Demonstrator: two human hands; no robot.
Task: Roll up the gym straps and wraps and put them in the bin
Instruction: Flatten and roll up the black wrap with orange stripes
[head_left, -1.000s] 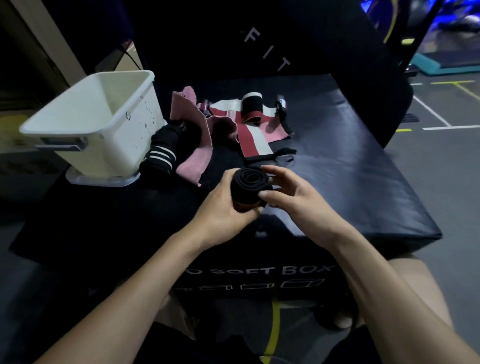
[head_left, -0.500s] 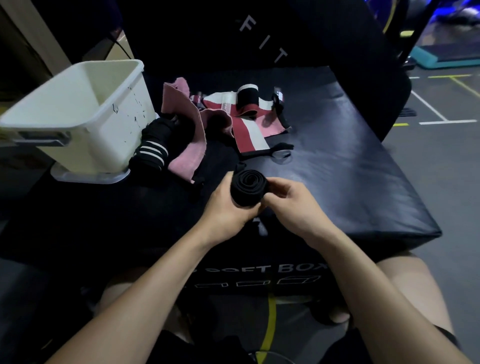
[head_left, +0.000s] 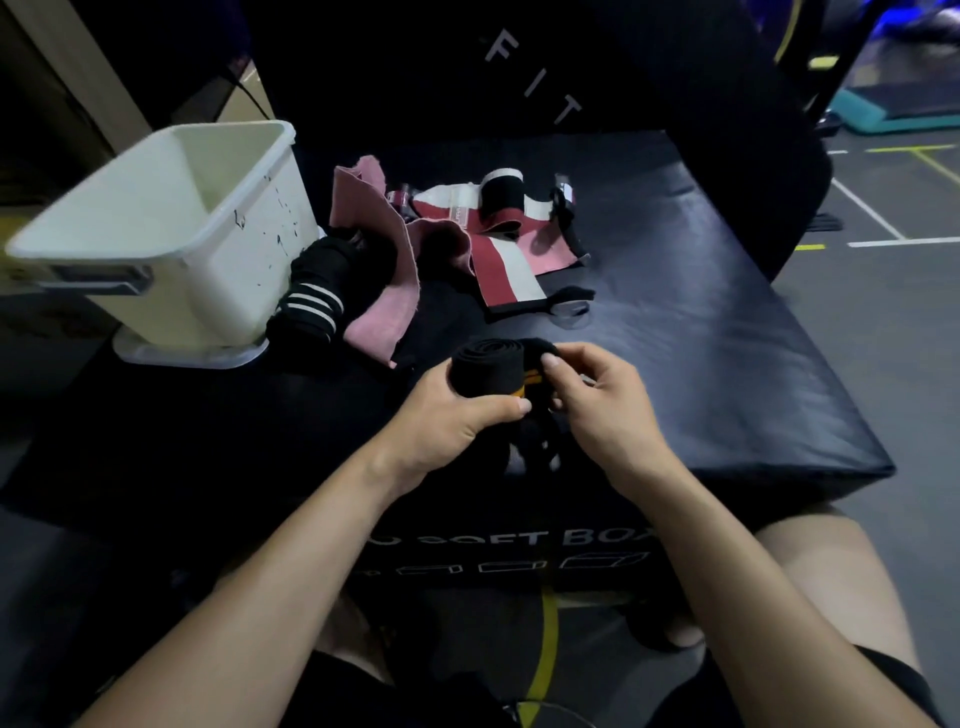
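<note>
Currently finishing the roll: left hand (head_left: 447, 415) grips the black wrap roll (head_left: 488, 369) above the soft box (head_left: 727, 332) front edge, right hand (head_left: 597, 410) pinches its orange-tagged tail end, so next looks like securing that tail, then carrying it left into the white bin (head_left: 156, 249).

You're working in dim light: the worktop (head_left: 727, 332) shows a soft sheen on its right side, the left sinks into shadow, wide-angle bending curves the edges, and the bin (head_left: 156, 234) looks slightly blurred.
</note>
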